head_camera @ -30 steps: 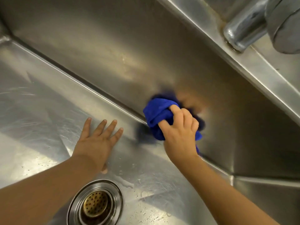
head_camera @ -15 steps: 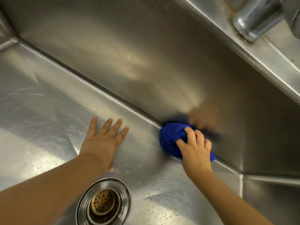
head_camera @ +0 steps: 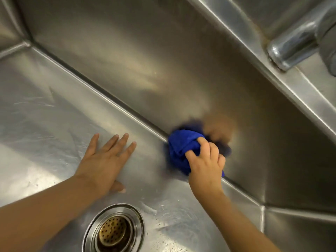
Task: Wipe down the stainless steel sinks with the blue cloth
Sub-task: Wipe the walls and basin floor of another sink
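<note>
The right hand point(head_camera: 205, 166) gripped the blue cloth point(head_camera: 181, 148), which was bunched into a wad, with the fingers curled over its top and the thumb hooked into its folds. The cloth was pressed into the seam where the floor of the stainless steel sink point(head_camera: 127, 60) met the back wall, to the right of the basin's middle, touching both surfaces. A blurred, dark blue and tan reflection of cloth and hand showed on the brushed wall just behind it. The left hand point(head_camera: 103, 160) lay flat on the sink floor with nothing in it, fingers straight and slightly spread, pointing toward the back wall, and the thumb tucked out to the side near the wrist. It sat apart from the cloth, on the cloth's left. Both forearms reached in from the lower edge of the view. The drain strainer point(head_camera: 113, 231), a round metal ring around a brassy perforated basket, sat in the floor just below the left hand and between the two arms. Thin wet streaks and small droplets marked the steel to the right of the strainer. Above the back wall ran a flat ledge point(head_camera: 272, 79), and on it at the upper right stood the base of a chrome faucet point(head_camera: 294, 46), cut off by the frame.
</note>
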### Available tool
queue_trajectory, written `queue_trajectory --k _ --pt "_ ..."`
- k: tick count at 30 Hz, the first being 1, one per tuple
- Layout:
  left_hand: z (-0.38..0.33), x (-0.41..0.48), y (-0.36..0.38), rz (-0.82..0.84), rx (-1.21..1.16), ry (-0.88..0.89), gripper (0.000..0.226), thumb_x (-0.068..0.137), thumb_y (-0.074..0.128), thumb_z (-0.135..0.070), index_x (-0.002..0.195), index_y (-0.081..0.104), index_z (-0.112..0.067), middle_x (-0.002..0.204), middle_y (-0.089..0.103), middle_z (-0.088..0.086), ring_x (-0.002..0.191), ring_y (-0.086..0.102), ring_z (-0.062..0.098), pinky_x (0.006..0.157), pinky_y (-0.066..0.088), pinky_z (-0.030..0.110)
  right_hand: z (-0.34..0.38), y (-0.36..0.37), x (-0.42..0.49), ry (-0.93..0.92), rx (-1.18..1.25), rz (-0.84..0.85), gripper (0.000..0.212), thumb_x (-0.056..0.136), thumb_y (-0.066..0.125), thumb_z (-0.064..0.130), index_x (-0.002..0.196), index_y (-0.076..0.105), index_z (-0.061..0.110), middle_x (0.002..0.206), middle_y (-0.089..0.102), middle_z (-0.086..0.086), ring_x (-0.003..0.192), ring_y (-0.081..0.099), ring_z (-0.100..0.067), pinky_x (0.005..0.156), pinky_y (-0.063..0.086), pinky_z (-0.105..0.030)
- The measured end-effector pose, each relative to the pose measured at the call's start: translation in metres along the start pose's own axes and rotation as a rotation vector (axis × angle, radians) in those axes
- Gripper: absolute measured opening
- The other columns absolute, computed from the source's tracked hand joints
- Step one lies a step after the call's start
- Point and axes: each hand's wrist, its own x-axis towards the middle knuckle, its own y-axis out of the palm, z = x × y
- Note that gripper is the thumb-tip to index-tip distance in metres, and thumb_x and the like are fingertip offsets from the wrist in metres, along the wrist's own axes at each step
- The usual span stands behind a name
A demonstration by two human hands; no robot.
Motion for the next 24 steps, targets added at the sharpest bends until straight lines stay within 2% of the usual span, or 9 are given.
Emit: queue_trajectory --k 4,6,9,12,15,17,19,21,24 --pt "0.058 -0.001 -0.004 -0.011 -0.002 -0.108 0.115 0.074 0.052 -0.077 0.148 -0.024 -0.031 0.157 -0.028 -0.001 0.147 -0.016 0.017 0.096 -0.037 0.049 0.031 -0.052 0.038 -0.029 0.158 -0.216 0.043 0.047 0.063 -0.009 0.081 0.063 0.017 0.127 0.036 -0.007 0.105 0.037 -0.031 0.071 0.039 -0.043" --pt "0.087 0.002 -0.011 -0.009 -0.017 -0.151 0.121 0.067 0.051 -0.083 0.149 -0.021 -0.031 0.158 -0.024 -0.001 0.148 -0.012 0.018 0.104 -0.028 0.053 0.062 -0.089 0.076 -0.033 0.268 -0.35 0.044 0.059 0.055 -0.005 0.094 0.064 0.02 0.13 0.034 -0.007 0.108 0.036 -0.029 0.074 0.033 -0.041" --pt "0.108 0.006 -0.012 0.039 0.023 -0.137 0.126 0.062 0.049 -0.088 0.142 -0.032 -0.034 0.158 -0.024 -0.001 0.148 -0.012 0.02 0.113 -0.008 0.057 0.098 -0.139 0.126 0.022 0.402 -0.487 0.057 0.061 0.071 0.0 0.112 0.065 0.024 0.135 0.041 -0.01 0.109 0.035 -0.027 0.076 0.028 -0.037" --pt "0.111 0.007 -0.003 0.064 0.042 -0.117 0.127 0.064 0.053 -0.084 0.123 -0.046 -0.033 0.154 -0.034 0.0 0.147 -0.014 0.021 0.113 -0.005 0.056 0.093 -0.152 0.131 -0.032 0.275 -0.5 0.065 0.066 0.069 0.002 0.124 0.06 0.03 0.133 0.034 -0.002 0.107 0.035 -0.024 0.079 0.02 -0.031" --pt "0.112 0.007 0.002 0.05 0.029 -0.12 0.127 0.067 0.054 -0.082 0.117 -0.051 -0.031 0.138 -0.047 -0.002 0.146 -0.018 0.021 0.111 -0.015 0.056 0.059 -0.147 0.107 0.21 0.464 -0.498 0.02 0.075 0.061 0.012 0.081 0.055 0.029 0.088 0.046 0.013 0.077 0.042 -0.009 0.071 0.028 -0.028" --pt "0.111 0.006 0.003 0.039 0.017 -0.142 0.128 0.067 0.056 -0.08 0.117 -0.051 -0.031 0.133 -0.049 -0.002 0.146 -0.019 0.021 0.093 -0.036 0.053 0.051 -0.145 0.096 0.399 0.61 -0.523 0.026 0.075 0.064 0.01 0.069 0.044 0.026 0.067 0.038 0.009 0.062 0.034 -0.009 0.064 0.031 -0.025" --pt "0.11 0.007 0.003 0.031 0.017 -0.158 0.129 0.067 0.058 -0.078 0.119 -0.051 -0.031 0.134 -0.049 -0.002 0.146 -0.02 0.02 0.079 -0.042 0.048 0.065 -0.146 0.097 0.369 0.603 -0.532 0.022 0.073 0.069 0.009 0.086 0.054 0.017 0.081 0.035 0.011 0.072 0.027 -0.003 0.07 0.032 -0.028" --pt "0.11 0.008 0.003 0.036 0.018 -0.169 0.129 0.067 0.059 -0.077 0.121 -0.049 -0.032 0.133 -0.049 -0.003 0.146 -0.02 0.02 0.079 -0.041 0.047 0.093 -0.137 0.112 0.269 0.576 -0.527 0.03 0.072 0.072 0.006 0.098 0.058 0.01 0.092 0.037 0.005 0.079 0.024 -0.002 0.069 0.031 -0.029" --pt "0.111 0.008 0.005 0.047 0.025 -0.171 0.129 0.064 0.059 -0.079 0.124 -0.046 -0.036 0.133 -0.049 -0.004 0.146 -0.021 0.019 0.071 -0.044 0.043 0.136 -0.124 0.141 0.09 0.473 -0.491 0.037 0.073 0.056 0.003 0.103 0.066 0.023 0.124 0.03 -0.006 0.109 0.033 -0.023 0.082 0.029 -0.04"
